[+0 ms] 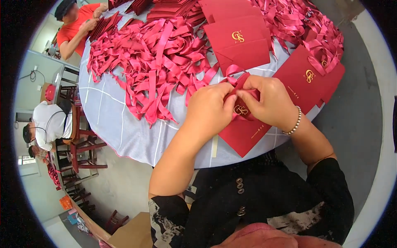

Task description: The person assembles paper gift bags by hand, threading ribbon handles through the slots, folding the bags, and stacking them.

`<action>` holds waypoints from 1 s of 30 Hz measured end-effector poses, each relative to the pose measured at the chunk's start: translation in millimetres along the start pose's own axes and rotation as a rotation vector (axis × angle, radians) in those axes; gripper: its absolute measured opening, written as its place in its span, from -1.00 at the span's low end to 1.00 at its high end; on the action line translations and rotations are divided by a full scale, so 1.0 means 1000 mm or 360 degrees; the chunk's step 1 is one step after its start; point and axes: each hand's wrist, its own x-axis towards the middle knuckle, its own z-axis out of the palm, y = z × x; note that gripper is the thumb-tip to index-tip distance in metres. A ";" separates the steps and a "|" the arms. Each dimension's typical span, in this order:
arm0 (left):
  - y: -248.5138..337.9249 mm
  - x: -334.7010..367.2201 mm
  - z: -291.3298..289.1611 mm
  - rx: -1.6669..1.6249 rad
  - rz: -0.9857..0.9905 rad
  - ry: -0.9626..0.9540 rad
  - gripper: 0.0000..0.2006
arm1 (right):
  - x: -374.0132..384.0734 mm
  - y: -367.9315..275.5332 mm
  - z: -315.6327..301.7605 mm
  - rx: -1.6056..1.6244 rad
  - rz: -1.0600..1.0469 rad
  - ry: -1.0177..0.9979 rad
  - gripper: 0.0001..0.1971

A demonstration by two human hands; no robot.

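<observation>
My left hand (211, 104) and my right hand (271, 102) meet at the table's near edge, fingers pinched on a red satin ribbon (235, 71). A loop of it sticks up above the knuckles. Under them lies a red paper bag or envelope (244, 139) with a gold emblem, its upper part mostly covered by my fingers. One corner of it points toward me. Whether the ribbon is knotted cannot be made out. Just right of my right hand lies another red paper piece (301, 78) with the same gold emblem.
A big heap of red ribbons (155, 66) spreads over the pale checked tablecloth (103, 111), with another ribbon heap (318, 27) far right. Flat red envelopes (240, 41) are stacked ahead. A person in orange (78, 27) handles red pieces at far left; other seated people (51, 122) are beyond.
</observation>
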 end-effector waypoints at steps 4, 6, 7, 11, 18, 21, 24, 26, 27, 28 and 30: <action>0.003 0.000 -0.003 -0.0076 -0.0039 0.0044 -0.87 | 0.001 -0.002 -0.019 -0.0119 -0.0112 -0.0237 -0.91; 0.006 0.000 -0.002 -0.0015 0.0006 0.0036 -0.88 | 0.002 0.001 -0.020 -0.0123 -0.0105 -0.0276 -0.91; 0.007 0.000 -0.002 0.0048 0.0050 0.0023 -0.88 | 0.002 0.004 -0.018 -0.0198 -0.0179 -0.0270 -0.91; 0.004 0.000 -0.002 0.0182 0.0354 0.0113 -0.89 | 0.003 0.001 -0.009 -0.0319 -0.0301 -0.0105 -0.89; 0.018 -0.008 -0.005 0.0463 0.0453 0.0179 -0.91 | 0.034 -0.012 -0.041 -0.0040 -0.0504 -0.0149 -0.86; 0.026 -0.008 -0.006 0.0608 0.0531 0.0109 -0.90 | 0.053 -0.012 -0.048 -0.0431 -0.0514 -0.0733 -0.80; 0.022 -0.010 -0.001 0.0635 0.0596 0.0107 -0.89 | 0.085 -0.028 -0.049 -0.0728 -0.0434 -0.1238 -0.76; 0.017 -0.008 0.001 0.0461 0.0575 0.0182 -0.92 | 0.098 -0.029 -0.040 -0.0826 -0.0521 -0.1610 -0.79; 0.015 -0.007 0.000 0.0460 0.0572 0.0174 -0.92 | 0.094 -0.024 -0.034 -0.0818 -0.0517 -0.1611 -0.79; 0.014 -0.006 -0.002 0.0321 0.0433 0.0131 -0.93 | 0.088 -0.017 -0.029 -0.0794 -0.0613 -0.1350 -0.79; 0.008 -0.003 -0.006 0.0177 0.0289 0.0089 -0.93 | 0.084 -0.005 -0.025 -0.0885 -0.0755 -0.0876 -0.79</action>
